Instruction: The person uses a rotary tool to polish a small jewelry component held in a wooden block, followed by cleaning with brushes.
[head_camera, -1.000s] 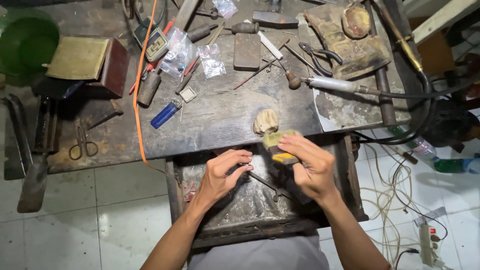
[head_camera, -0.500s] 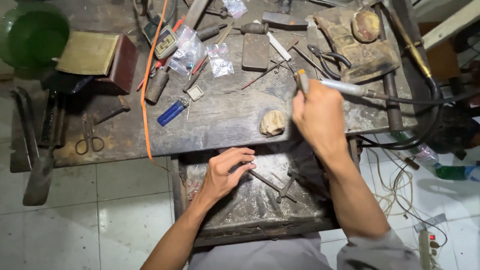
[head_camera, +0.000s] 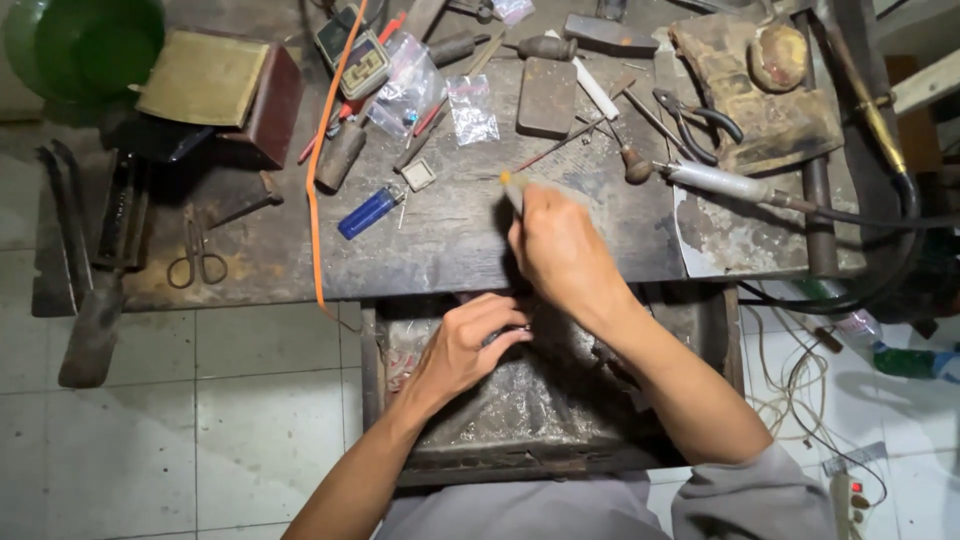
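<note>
Head view, looking straight down on a worn wooden workbench with an open metal drawer below its front edge.

Right hand raised over the bench top, fingers closed around a slim hand tool. Tool: narrow, pale shaft, small orange-yellow tip; mostly hidden inside the fist, only the tip end visible. Long axis tilted, tip pointing up and to the left in the picture, toward the far side of the bench; rear end not visible.

Left hand low over the drawer, fingers curled together at the tips near a small dark item; grip on it cannot be told.

Drawer: dull grey, dented sheet-metal floor, rough and soiled.

Bench surface: dark, scratched, stained wood. On it, left of the tool tip, a blue cylindrical lighter lying at a slant, and a small square metal piece just beside it. Clear plastic bags further back, crinkled and glossy. A flat rectangular dark block behind the right hand. Black-handled pliers and a cylindrical metal handpiece with black hose to the right. Scissors near the left edge. Orange cable running front to back. Green bowl at the far left corner.
</note>
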